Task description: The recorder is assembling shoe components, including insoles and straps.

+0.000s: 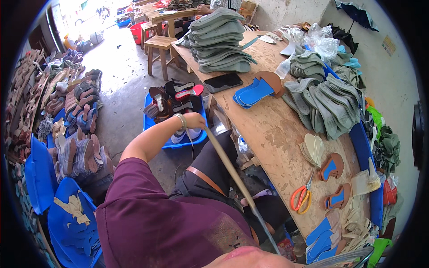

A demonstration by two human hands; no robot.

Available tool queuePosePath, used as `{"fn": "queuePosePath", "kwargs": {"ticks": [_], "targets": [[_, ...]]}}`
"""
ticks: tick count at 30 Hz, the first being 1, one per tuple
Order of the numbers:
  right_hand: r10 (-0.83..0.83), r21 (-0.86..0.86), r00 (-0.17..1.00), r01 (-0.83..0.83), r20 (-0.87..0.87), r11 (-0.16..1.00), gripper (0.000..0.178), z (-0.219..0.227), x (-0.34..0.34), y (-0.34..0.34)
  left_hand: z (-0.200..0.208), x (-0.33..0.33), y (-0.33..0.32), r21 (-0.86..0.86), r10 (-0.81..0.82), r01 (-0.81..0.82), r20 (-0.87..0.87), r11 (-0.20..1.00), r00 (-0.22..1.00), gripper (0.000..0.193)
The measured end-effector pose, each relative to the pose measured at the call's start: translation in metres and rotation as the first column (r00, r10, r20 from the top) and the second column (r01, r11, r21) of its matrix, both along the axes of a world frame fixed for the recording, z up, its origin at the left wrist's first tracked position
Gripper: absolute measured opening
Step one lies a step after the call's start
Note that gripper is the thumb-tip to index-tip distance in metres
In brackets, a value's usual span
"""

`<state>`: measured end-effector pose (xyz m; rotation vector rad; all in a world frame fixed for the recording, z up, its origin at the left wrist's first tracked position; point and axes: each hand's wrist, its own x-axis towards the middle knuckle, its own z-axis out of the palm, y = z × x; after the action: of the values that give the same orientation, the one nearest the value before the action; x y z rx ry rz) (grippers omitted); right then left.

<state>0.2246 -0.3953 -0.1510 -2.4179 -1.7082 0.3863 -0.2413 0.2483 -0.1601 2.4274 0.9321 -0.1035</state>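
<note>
My left arm stretches out to the left, a bracelet on its wrist. My left hand hangs over the near edge of a blue bin on the floor, which is filled with dark sandals. Its fingers curl downward onto white soles just under it, and the grip itself is hidden. My right hand is out of the picture. A tan strap runs from near my left hand down toward my face.
A long wooden workbench on my right carries stacks of grey insoles, blue insoles, a dark phone, orange scissors and small sandals. Sole piles and blue trays line the floor at left. Wooden stools stand behind.
</note>
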Motion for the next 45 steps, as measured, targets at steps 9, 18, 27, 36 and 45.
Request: {"fn": "queuePosePath", "kwargs": {"ticks": [9,18,27,36,45], "targets": [[-0.052,-0.135,0.996,0.061,0.069,0.989,0.024,-0.044,0.01,0.003,-0.048,-0.018,-0.02,0.227,0.104,0.03,-0.554,0.973,0.826,0.025],[-0.09,-0.273,0.984,0.129,0.151,0.953,0.018,-0.067,0.018,0.01,-0.003,0.01,-0.035,-0.02,0.164,-0.165,-0.042,0.986,0.985,0.032],[0.448,0.534,0.79,-0.185,-0.419,0.825,0.065,0.136,-0.184,0.291,0.192,0.045,-0.148,-0.413,-0.047,0.218,0.386,0.884,0.921,0.026],[0.527,0.431,0.629,-0.316,-0.572,0.845,0.037,0.173,-0.188,0.351,0.245,0.007,-0.131,-0.333,0.013,0.194,0.531,0.923,0.847,0.023],[0.256,0.224,0.856,-0.169,-0.45,0.96,0.032,0.176,-0.109,0.254,0.249,-0.118,-0.04,-0.488,0.555,0.292,0.8,0.823,-0.228,0.021]]}}
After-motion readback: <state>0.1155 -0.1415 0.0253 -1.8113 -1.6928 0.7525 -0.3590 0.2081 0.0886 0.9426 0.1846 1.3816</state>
